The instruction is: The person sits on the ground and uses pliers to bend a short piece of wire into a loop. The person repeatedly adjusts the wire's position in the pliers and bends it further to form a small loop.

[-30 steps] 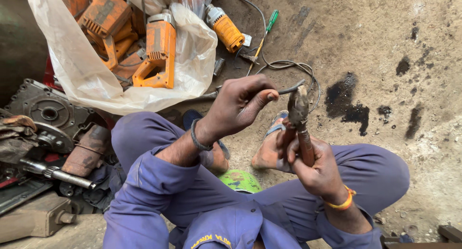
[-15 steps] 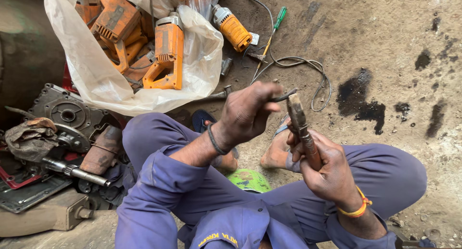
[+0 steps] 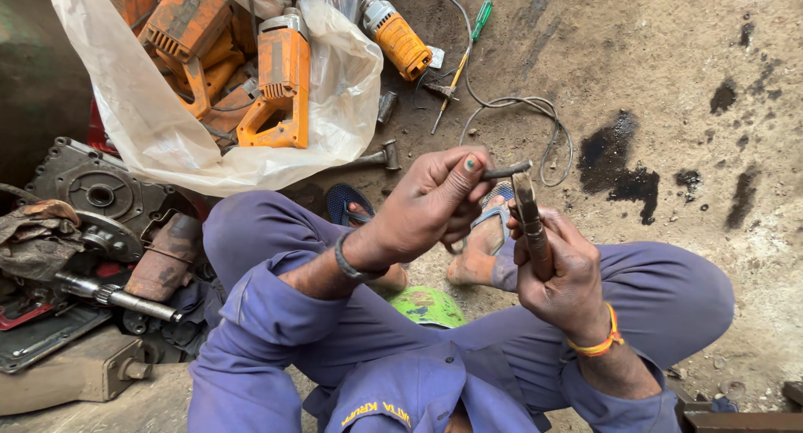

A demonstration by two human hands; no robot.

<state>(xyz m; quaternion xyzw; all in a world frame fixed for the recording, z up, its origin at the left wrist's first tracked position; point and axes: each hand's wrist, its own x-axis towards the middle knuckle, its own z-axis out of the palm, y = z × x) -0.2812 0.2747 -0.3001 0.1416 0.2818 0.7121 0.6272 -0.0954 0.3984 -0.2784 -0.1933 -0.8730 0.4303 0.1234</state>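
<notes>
White plastic bag (image 3: 150,132) of orange drills (image 3: 280,81) lies upper left, while the left hand (image 3: 427,207) still pinches a metal pin (image 3: 506,171) against pliers (image 3: 531,224) gripped in the right hand (image 3: 560,274), now lower in view.

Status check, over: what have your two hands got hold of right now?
Left hand pinching a small metal rod. Right hand gripping pliers, tip meeting the rod. Nothing between them; orange drills lie beyond, in a bag.

Pliers (image 3: 530,224): dark, worn metal, held upright above the lap, nose uppermost. Small grey metal pin (image 3: 507,171): lying roughly horizontal, 1 end meeting the pliers' nose, the other pinched between fingertips.
</notes>
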